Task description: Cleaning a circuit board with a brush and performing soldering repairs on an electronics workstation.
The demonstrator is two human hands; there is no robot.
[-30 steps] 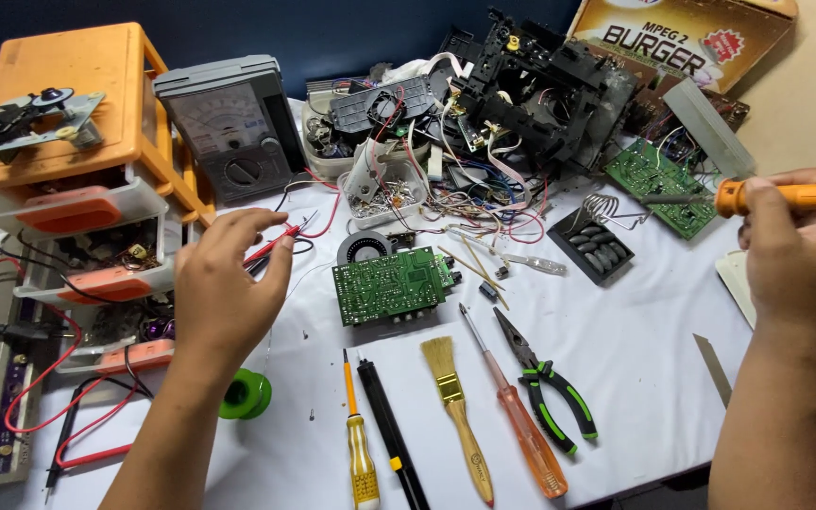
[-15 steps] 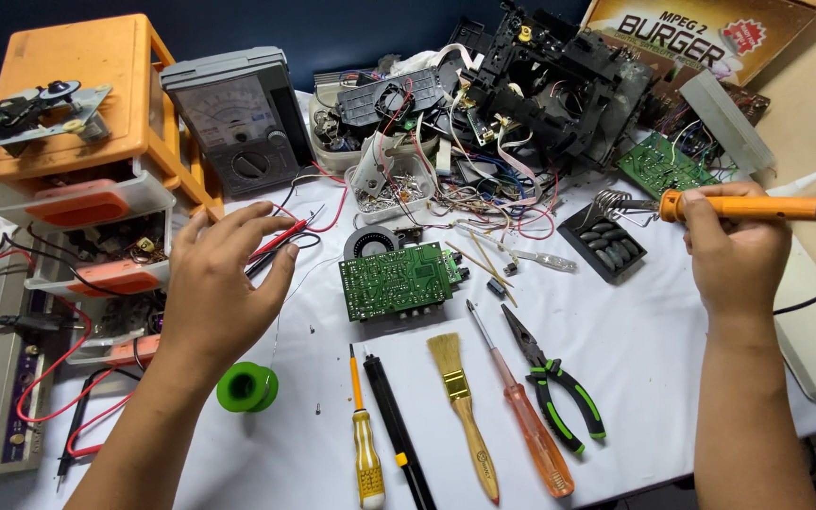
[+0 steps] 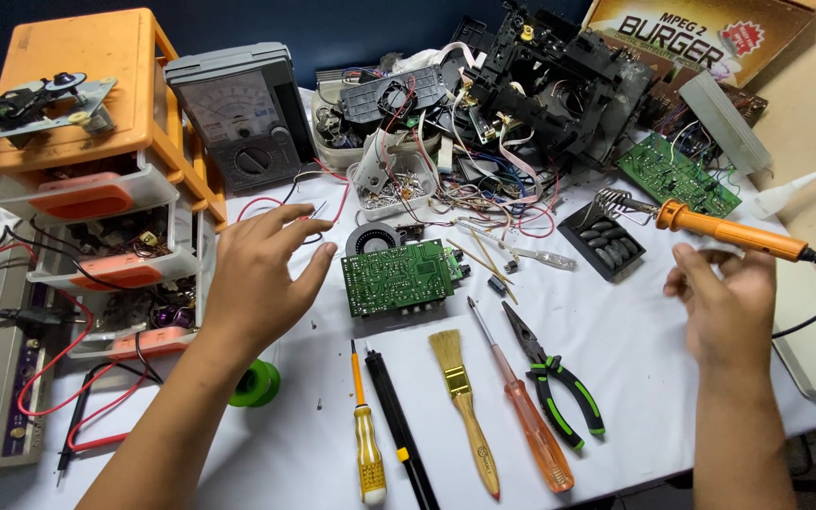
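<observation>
A brown cardboard box (image 3: 710, 38) with red and white printed lettering and a small picture label is seen at the far right corner of the bench, leaning against a beige wall; a dark blue wall runs behind the rest. The work surface is a table covered with a white sheet (image 3: 654, 349), crowded at the back with tangled wires and black plastic chassis parts (image 3: 559, 76). An orange set of small drawers (image 3: 96, 123) stands at the far left, with a grey analogue multimeter (image 3: 238, 113) just beside it. The left hand (image 3: 262, 279) is held open above the sheet, fingers spread and gripping nothing, near thin red probe leads and just left of a green circuit board (image 3: 399, 277) lying flat at the centre. The right hand (image 3: 724, 302) is held loosely open below an orange-handled soldering iron (image 3: 729, 231); the iron lies across the fingertips, its tip resting at a black stand (image 3: 606, 241), and whether it is actually pinched cannot be told. Nearer the front edge are laid a yellow screwdriver (image 3: 367, 444), a paintbrush (image 3: 465, 406), an orange screwdriver (image 3: 526, 420), green-handled pliers (image 3: 559, 387) and a green roll of wire (image 3: 257, 382).
</observation>
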